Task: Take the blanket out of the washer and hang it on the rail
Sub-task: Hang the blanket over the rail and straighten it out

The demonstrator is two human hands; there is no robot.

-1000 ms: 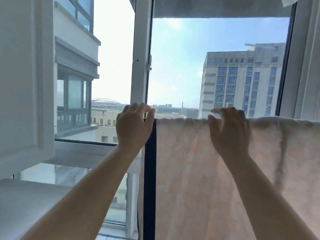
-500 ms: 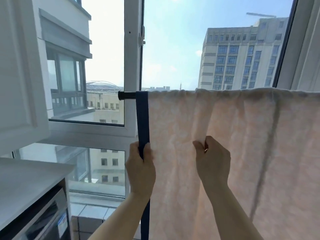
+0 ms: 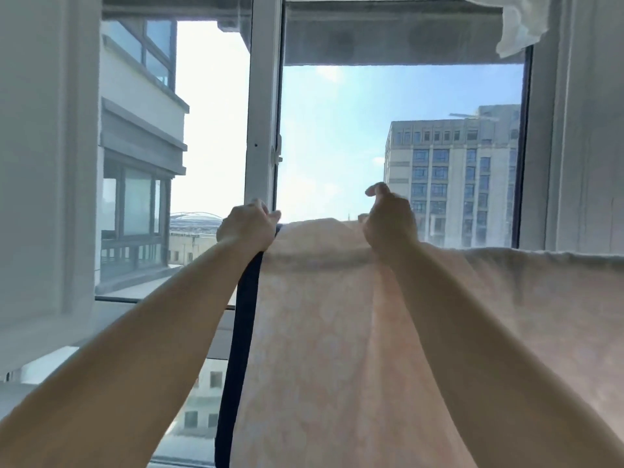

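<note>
Left hand (image 3: 248, 222): fingers are curled tight around the top corner of the blanket (image 3: 354, 332), right at its dark navy edge band (image 3: 241, 319). Right hand (image 3: 388, 219): fingers are curled over the blanket's top hem, a fold of cloth apparently pinched; exact contact is blurred.

Blanket: pale peach, held up in front of the window frame (image 3: 263, 113), top edge lifted into a hump between the two hands, the rest hanging down. To the right of the right hand the hem runs level; the rail is hidden under the cloth there. No containers are seen.

Versus 0.5 s earlier: both hands were lower, gripping the hanging cloth below the rail, and the rail's dark end was exposed left of the navy band. Now both are raised to the top edge.

White cloth (image 3: 516, 25) is seen at the frame's upper right corner.
</note>
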